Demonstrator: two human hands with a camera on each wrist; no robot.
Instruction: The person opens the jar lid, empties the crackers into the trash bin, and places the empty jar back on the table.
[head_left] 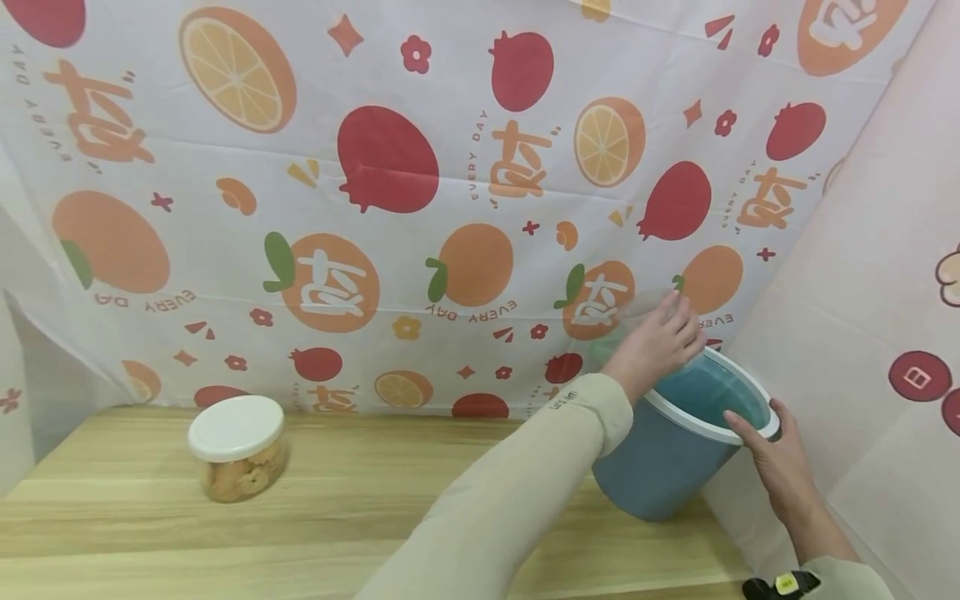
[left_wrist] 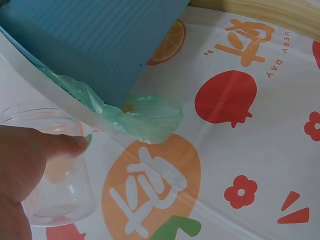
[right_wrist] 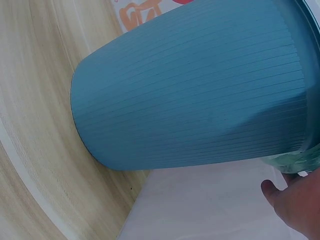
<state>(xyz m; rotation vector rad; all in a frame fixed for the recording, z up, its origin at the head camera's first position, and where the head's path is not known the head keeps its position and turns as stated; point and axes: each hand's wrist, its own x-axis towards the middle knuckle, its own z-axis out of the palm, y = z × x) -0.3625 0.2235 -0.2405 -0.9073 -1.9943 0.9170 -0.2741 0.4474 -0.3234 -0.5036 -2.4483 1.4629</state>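
"Where's the clear jar (left_wrist: 70, 197)?"
"Inside the left hand's (head_left: 656, 346) curled grip, thumb along its wall."
"And the right hand (head_left: 783, 471)?"
"Clamped on the blue bin (head_left: 660, 471) at its rim, the bin's body hanging below those fingers."

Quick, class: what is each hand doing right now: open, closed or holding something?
Left hand: holding a clear, cylindrical jar.
Right hand: gripping the white rim of the blue, round, ribbed bin.
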